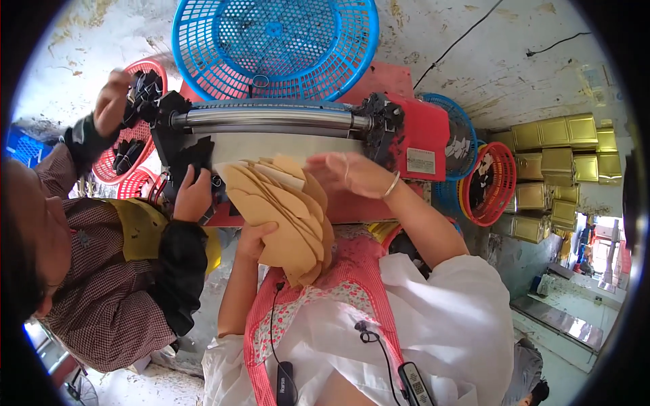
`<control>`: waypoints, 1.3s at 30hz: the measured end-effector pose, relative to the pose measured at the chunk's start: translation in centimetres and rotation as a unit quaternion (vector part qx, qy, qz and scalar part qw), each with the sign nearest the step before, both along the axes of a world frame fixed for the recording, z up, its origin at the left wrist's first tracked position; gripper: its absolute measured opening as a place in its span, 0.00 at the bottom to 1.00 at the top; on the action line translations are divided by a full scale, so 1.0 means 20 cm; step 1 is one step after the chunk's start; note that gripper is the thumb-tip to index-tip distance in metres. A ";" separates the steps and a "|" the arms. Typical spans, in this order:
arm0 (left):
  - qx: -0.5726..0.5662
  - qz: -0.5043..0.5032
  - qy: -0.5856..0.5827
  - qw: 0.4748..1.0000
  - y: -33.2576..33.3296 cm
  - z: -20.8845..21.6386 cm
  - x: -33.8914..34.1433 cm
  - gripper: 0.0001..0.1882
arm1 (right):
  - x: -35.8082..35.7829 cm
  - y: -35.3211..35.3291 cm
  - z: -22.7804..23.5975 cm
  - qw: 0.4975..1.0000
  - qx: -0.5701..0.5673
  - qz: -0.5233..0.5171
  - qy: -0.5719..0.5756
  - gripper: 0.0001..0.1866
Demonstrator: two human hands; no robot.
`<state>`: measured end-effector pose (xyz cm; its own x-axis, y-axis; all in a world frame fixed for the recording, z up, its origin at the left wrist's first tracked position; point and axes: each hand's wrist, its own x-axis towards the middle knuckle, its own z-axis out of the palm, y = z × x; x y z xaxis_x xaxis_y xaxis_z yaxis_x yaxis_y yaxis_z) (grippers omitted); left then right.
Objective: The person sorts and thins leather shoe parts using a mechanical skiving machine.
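A fanned stack of tan, sole-shaped sheets (281,216) is held up in front of my chest. My left hand (261,238) grips its left side, the thumb lying over the front sheet. My right hand (352,174) hovers at the stack's upper right edge with fingers stretched out and nothing in them; whether the fingertips touch the sheets I cannot tell. A bracelet circles my right wrist. Just beyond both hands lies the pale bed (271,145) of a roller machine, its shiny metal roller (271,118) running across the back.
At left, a co-worker's hand (193,196) is by black pieces (193,154) at the machine's end; their other hand (112,105) is raised near red baskets (115,162). A large blue basket (274,88) stands behind the machine. Baskets (497,183) and gold tins (552,135) are at right.
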<state>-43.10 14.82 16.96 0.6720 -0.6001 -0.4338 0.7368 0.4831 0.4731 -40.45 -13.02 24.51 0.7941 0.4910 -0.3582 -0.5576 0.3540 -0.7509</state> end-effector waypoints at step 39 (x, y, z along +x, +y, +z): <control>0.164 -0.057 -0.014 0.985 -0.09 0.05 -0.17 0.24 | -0.51 0.47 0.16 0.707 -0.588 -0.178 -0.350 0.09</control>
<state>-46.41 12.95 18.02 0.6233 -0.5028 -0.5989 0.7613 0.2154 0.6116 -50.72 -3.62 27.69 0.9774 -0.0956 0.1886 0.0629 -0.7202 -0.6909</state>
